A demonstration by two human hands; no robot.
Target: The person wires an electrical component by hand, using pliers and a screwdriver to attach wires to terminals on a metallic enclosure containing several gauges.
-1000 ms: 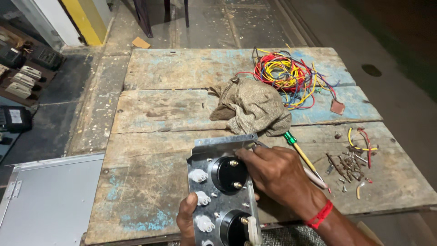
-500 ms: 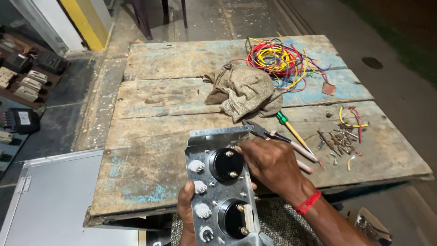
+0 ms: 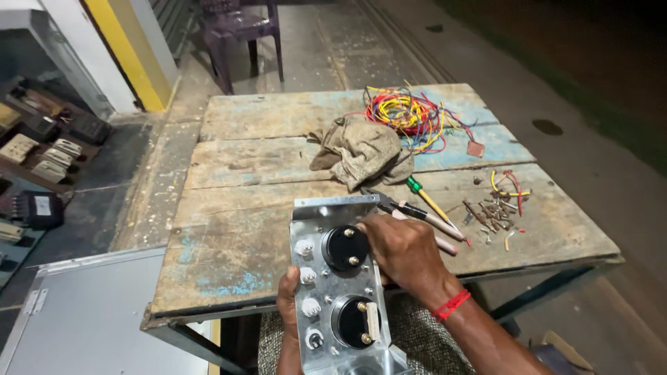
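Leftmost, on the floor: a dark box (image 3: 36,208) and several pale switch parts (image 3: 50,170), then a flat grey metal sheet (image 3: 76,319) lying beside the counter (image 3: 236,229), a worn wooden top with flaking blue paint.

Centre foreground: a metal panel (image 3: 338,288), held upright over the counter's near edge. It carries two round black gauge backs with brass screws and a column of white knobs down its left side. The left hand (image 3: 288,302) grips the panel's left edge from behind, fingers closed around it. The right hand (image 3: 403,253) is closed over the panel's right edge beside the upper gauge, a red band at the wrist; what its fingertips pinch cannot be told.

Centre, further back: a crumpled tan rag (image 3: 365,153). Behind it, off the counter, a purple plastic chair (image 3: 240,35).

Right of the rag: a tangle of coloured wires (image 3: 410,118), a green-handled screwdriver (image 3: 425,198), pliers (image 3: 406,208) just beside the right hand, then a small heap of screws (image 3: 490,212) and loose wire offcuts (image 3: 511,184).
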